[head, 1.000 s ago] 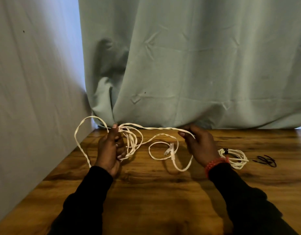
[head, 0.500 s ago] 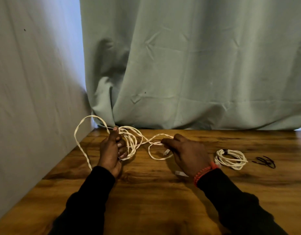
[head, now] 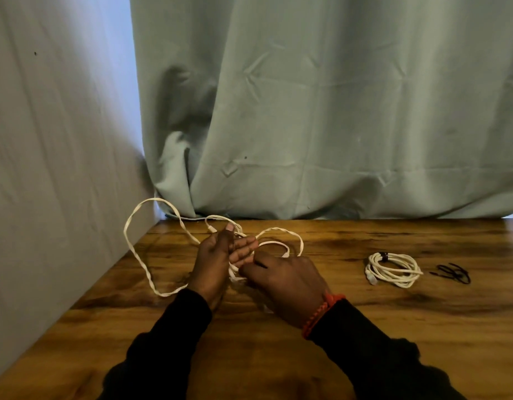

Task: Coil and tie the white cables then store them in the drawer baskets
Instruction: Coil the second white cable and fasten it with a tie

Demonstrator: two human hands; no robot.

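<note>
Both hands (head: 217, 255) grip loose cable (head: 139, 255) — half-coiled.

white cable (head: 139, 264), brown wood-grain table (head: 394, 327) (sage-green curtain (head: 336, 111)).

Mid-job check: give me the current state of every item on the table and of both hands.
loose white cable: partly coiled, loops trailing over the table, gathered at both hands.
left hand: holds the gathered loops, fingers partly extended.
right hand: fingers curled at the cable beside the left hand.
coiled white cable: coiled, bound with a dark tie, lying flat.
black ties: loose pile, untouched.
table: bears all of these.
</note>
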